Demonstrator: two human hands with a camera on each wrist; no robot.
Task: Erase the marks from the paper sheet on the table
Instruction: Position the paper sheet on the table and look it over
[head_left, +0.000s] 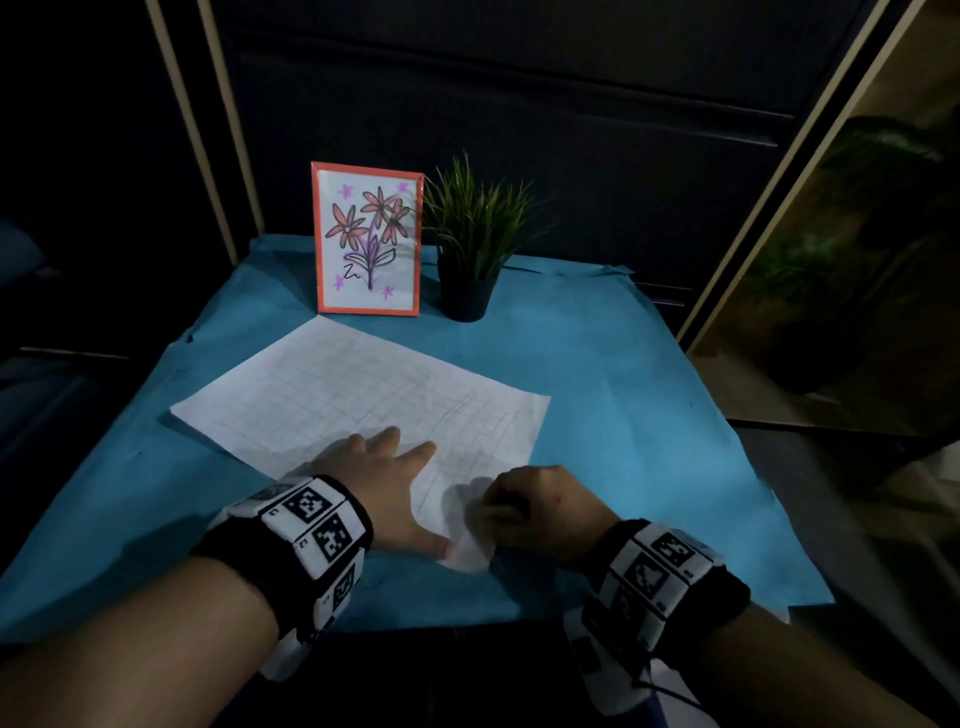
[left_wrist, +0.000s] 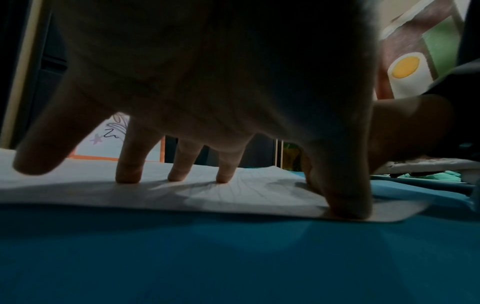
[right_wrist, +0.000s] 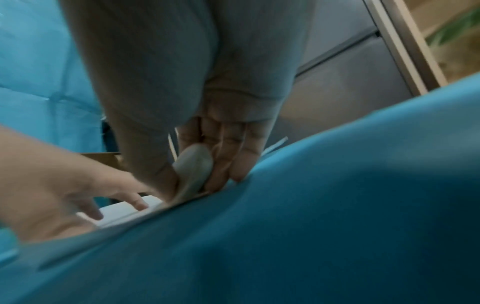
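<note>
Left hand (head_left: 382, 483) splayed flat on paper sheet (head_left: 332, 400), right hand (head_left: 540, 512) pinching eraser (right_wrist: 193, 164)

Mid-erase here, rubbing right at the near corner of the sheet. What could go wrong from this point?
1. The right hand works the eraser at the paper corner, which sticks out past the left hand's thumb; a hard stroke might crumple or tear it.
2. The left hand pins only the near edge, so the far end may swing towards the picture frame and plant pot.

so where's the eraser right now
In the right wrist view the eraser is pinched in the right hand, pressed on the near right corner of the paper sheet, beside the left hand.
</note>
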